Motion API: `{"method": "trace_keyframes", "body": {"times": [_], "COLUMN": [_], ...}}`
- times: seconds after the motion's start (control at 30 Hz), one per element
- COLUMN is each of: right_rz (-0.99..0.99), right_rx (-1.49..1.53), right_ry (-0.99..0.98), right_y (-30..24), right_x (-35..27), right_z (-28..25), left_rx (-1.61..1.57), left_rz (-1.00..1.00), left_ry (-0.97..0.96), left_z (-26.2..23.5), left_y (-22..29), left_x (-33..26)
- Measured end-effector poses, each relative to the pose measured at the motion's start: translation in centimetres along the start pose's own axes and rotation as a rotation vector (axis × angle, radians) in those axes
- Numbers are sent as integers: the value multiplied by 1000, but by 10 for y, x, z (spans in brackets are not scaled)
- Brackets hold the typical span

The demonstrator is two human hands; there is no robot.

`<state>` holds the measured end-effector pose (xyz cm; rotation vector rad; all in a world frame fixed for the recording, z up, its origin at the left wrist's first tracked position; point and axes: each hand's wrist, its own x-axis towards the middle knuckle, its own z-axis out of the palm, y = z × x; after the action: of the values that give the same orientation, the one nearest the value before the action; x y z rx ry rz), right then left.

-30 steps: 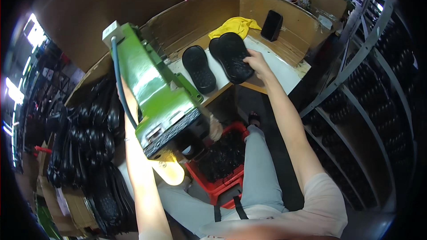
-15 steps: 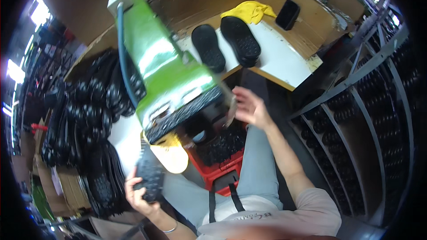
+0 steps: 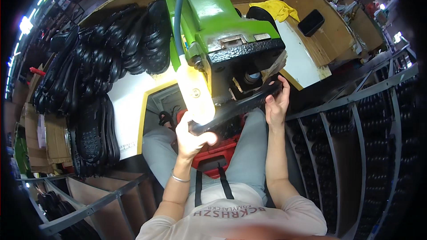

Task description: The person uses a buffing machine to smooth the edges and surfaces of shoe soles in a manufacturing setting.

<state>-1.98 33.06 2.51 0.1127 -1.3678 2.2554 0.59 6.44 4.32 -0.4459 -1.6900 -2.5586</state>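
A black shoe sole spans the space between my two hands, held in front of the head of a green machine. My left hand grips its near left end just below a bright lamp. At the other end, my right hand closes on the sole with thumb and fingers. The sole is tilted, its right end higher in the picture. Part of the machine's dark underside shows just beyond it.
Stacked black soles cover the white table at left. A red crate stands between my knees. Racks of soles line the right side. Yellow cloth and a black phone lie in a cardboard box.
My left hand has brought the sole from beside the stack on the left to the front of the machine. My right hand has taken hold of its other end. The view has shifted.
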Motion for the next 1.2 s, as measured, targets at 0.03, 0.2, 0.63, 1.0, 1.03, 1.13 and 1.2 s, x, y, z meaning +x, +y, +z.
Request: {"method": "trace_keyframes", "body": {"times": [0.03,0.2,0.63,1.0,1.03,1.13,1.2], "right_rz": [13,-88,-163,-660,-687,-685,-541], "right_rx": [-15,-119,-242,-893,-911,-920,-854], "right_ry": [16,6,-57,-81,-74,-65,8], "right_y": [0,12,47,42,43,47,57], "right_x": [5,8,-34,-57,-58,-61,-63], "right_z": [2,15,66,96,97,89,75], "left_rx": [203,476,376,1026,1042,870,694], "left_rz": [-39,111,135,153,188,169,127], "left_ry": [24,-17,196,-181,-113,9,43], "left_z": [2,-1,-97,-65,-44,-9,2], "left_y": [4,19,11,-3,-12,-30,-43], "left_x": [8,21,-11,10,10,11,11]}}
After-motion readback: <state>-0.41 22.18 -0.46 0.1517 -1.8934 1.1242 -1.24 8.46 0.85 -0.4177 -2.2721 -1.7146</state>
